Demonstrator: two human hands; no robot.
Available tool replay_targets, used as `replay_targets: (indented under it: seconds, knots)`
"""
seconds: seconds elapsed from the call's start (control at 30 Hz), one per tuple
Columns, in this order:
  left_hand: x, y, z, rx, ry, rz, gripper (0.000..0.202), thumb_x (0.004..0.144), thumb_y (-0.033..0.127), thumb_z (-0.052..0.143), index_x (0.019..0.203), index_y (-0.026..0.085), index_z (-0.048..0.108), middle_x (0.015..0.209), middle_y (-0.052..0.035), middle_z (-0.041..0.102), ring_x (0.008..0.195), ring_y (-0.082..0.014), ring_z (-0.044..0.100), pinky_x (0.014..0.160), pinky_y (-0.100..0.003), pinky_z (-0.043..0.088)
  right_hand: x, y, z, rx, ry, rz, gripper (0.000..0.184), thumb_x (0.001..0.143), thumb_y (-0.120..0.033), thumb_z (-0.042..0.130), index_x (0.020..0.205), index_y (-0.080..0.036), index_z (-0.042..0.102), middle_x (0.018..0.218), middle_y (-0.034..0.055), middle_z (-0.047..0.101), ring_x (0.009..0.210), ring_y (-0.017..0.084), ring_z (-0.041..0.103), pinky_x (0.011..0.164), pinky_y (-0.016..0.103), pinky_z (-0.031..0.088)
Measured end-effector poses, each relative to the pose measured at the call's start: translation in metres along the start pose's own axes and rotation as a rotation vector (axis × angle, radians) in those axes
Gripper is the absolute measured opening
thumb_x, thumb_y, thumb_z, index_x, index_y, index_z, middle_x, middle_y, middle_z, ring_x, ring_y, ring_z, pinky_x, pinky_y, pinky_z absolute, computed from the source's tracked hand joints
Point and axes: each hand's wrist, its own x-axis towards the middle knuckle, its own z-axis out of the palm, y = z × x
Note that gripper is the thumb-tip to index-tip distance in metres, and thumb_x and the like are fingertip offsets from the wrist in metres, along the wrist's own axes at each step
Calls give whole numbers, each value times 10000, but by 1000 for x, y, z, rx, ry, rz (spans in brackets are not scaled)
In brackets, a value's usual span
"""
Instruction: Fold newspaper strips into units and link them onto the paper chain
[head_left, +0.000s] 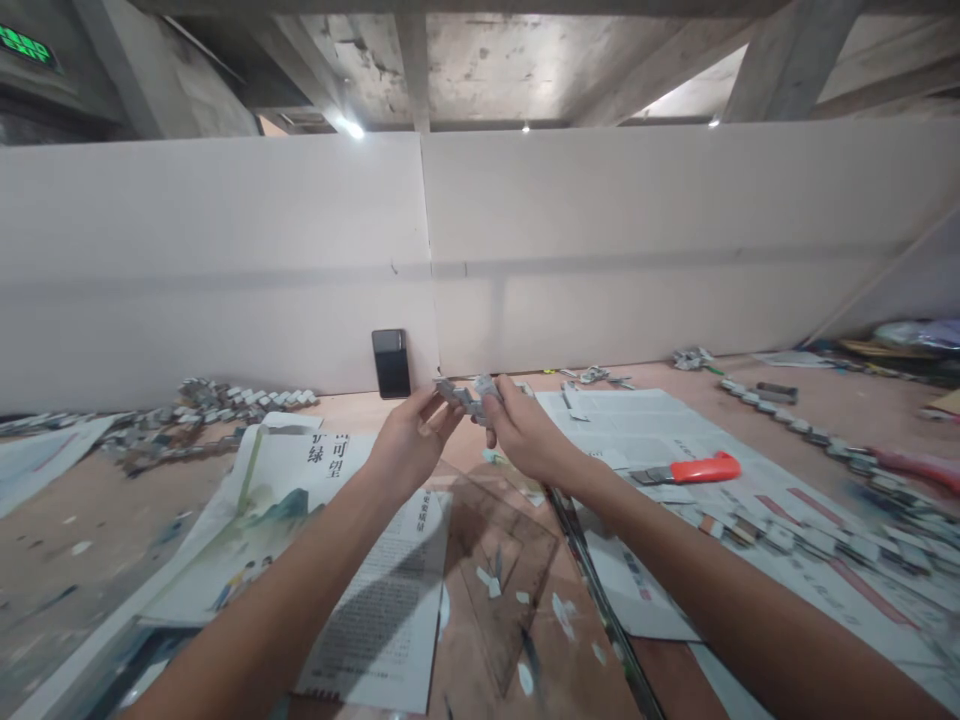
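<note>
Both my hands are raised together above the table, pinching a short chain of small folded grey paper pieces (466, 394). My left hand (411, 437) grips its left end with closed fingers. My right hand (525, 432) grips the right end, fingers curled round it. Below them lie a clear plastic set square (501, 560) and a long ruler (592, 590) on newspaper (375, 600).
A black phone (391, 363) leans on the white board wall (300, 260). An orange-handled utility knife (694, 469) lies to the right. Rows of folded paper pieces run along the left (217, 400) and right (817, 435). Red-handled scissors (919, 466) lie at far right.
</note>
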Motion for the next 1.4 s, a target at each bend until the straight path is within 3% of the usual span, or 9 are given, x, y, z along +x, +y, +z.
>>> replay_targets:
  seconds: [0.1,0.17,0.33,0.5,0.6,0.73,0.9,1.1,1.4]
  knots:
    - [-1,-4,-2,150,-82,98,119,744,207,705,828,140,653,752,-17,640,643,-85,594,562,-170,474,0,-9,-3,260,-84,100,255,962,-432,265,903,-211,379,706,2,582,538,126,554,517,247,398]
    - [-3,-5,-1,158,-127,126,131,752,245,701,825,151,646,728,-7,636,612,-86,580,540,-180,451,-2,-17,-3,315,-122,110,279,955,-459,274,897,-212,390,742,9,585,548,123,561,490,238,399]
    - [-11,-2,6,-2,-135,39,82,798,241,640,821,162,632,816,-27,674,737,-144,639,719,-281,518,-6,-31,-7,67,90,-45,251,942,-380,374,820,-193,487,791,26,599,728,150,561,645,269,408]
    - [-17,-3,14,-42,-96,3,123,851,249,565,832,137,610,740,-28,645,620,-136,625,610,-281,526,-8,-35,-18,9,170,-80,184,933,-330,388,878,-204,509,682,-8,545,608,129,486,578,262,350]
    - [-24,-7,20,-66,-92,-26,80,863,216,544,826,151,573,737,-9,636,544,-113,600,557,-261,509,-7,-35,-25,0,134,-57,106,901,-307,441,920,-210,479,707,-14,530,611,127,465,564,257,338]
    - [-33,-9,28,-87,-146,-97,79,881,212,519,848,155,563,720,-1,621,542,-113,604,596,-278,520,-7,-36,-31,59,12,-20,151,886,-320,464,989,-212,444,773,0,556,676,141,500,603,265,380]
    - [-38,-5,33,-171,-113,-198,151,916,193,451,834,131,563,670,8,591,486,-79,549,602,-275,512,-7,-37,-36,50,-55,-51,157,904,-358,445,870,-209,406,745,-12,512,651,126,470,584,254,371]
    - [-38,-3,35,-164,-132,-214,106,905,139,440,873,154,539,744,-9,591,558,-100,563,576,-265,487,-3,-29,-36,32,12,-108,151,872,-322,515,802,-194,475,670,-36,449,590,98,407,527,232,316]
    - [-40,-5,34,-87,-129,-170,84,900,148,443,905,171,524,770,-18,560,607,-115,564,544,-235,468,-3,-29,-47,-84,17,-109,121,871,-294,520,900,-200,590,700,-19,542,620,108,440,552,241,325]
